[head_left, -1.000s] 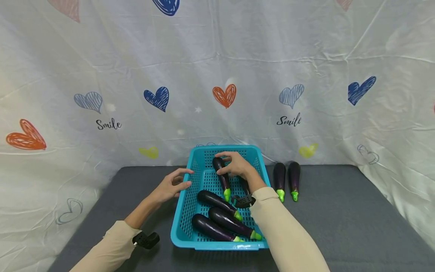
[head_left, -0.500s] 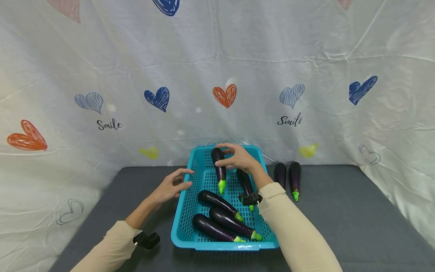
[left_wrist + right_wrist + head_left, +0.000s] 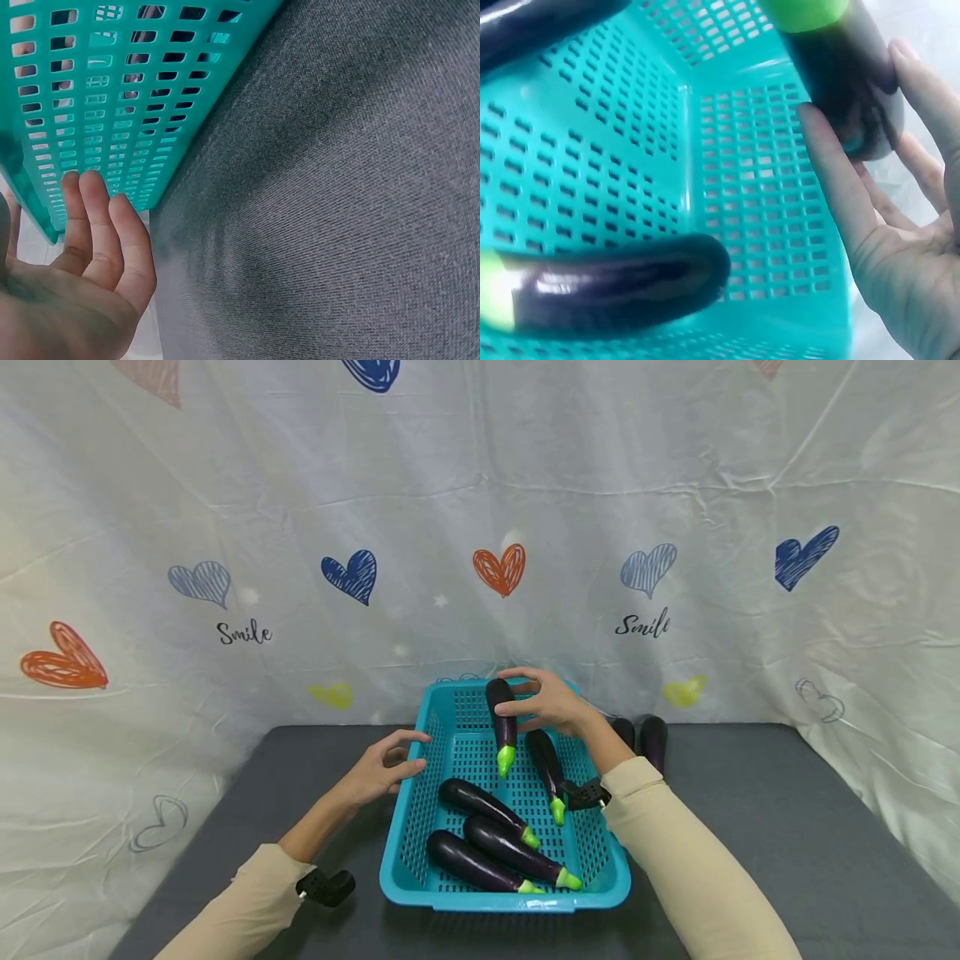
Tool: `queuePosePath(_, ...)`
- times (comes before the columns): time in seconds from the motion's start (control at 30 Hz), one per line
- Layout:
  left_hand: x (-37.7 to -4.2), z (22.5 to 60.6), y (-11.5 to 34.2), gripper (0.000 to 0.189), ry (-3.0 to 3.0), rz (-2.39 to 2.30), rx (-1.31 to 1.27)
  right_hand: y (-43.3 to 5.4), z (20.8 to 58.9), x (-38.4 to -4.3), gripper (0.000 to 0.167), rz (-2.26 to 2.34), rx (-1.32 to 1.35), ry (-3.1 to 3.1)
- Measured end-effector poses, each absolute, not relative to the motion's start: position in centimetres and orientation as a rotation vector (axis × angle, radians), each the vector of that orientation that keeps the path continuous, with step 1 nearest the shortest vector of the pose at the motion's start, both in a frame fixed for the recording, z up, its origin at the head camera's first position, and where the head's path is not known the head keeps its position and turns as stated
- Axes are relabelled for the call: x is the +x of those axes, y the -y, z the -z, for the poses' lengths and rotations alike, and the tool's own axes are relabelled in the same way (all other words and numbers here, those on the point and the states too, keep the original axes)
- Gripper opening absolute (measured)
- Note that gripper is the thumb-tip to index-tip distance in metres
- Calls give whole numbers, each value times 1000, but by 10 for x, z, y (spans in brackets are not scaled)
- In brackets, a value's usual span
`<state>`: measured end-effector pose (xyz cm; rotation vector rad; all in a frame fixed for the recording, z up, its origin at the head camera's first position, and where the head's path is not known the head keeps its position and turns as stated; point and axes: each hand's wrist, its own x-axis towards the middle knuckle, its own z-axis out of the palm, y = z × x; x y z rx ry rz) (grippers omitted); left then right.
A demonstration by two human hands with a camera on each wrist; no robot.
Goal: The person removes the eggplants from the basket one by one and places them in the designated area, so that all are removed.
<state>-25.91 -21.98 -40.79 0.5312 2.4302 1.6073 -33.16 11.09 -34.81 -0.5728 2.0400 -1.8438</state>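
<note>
My right hand [image 3: 551, 703] pinches a dark purple eggplant [image 3: 506, 733] between thumb and fingers, its green stem pointing down toward me. This eggplant hangs over the far part of a turquoise perforated basket [image 3: 506, 902]. Close below the right wrist another eggplant [image 3: 545, 760] lies inside, along the right side. Several more rest in the near half, among them an eggplant [image 3: 483, 806] in the middle. At the basket's left wall is my left hand [image 3: 375, 770], fingers loosely extended at the rim; in the left wrist view the fingers [image 3: 101, 225] lie along the outside of the wall.
Two eggplants lie on the grey cloth table [image 3: 750, 835] right of the basket, including one eggplant [image 3: 653, 739]; the right arm partly covers them. A white curtain [image 3: 420, 510] with printed hearts hangs directly behind the table.
The held eggplant has risen off the basket's inside and shifted right with my right hand. The eggplant under that wrist has come into fuller view. My left hand has stayed put.
</note>
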Motion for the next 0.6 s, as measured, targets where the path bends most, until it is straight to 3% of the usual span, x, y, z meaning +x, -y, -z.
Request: queuePosePath(0.6,-260,409,221,45,-2404,-1635,542,-128,317,-314,63,1848,-634,-2052)
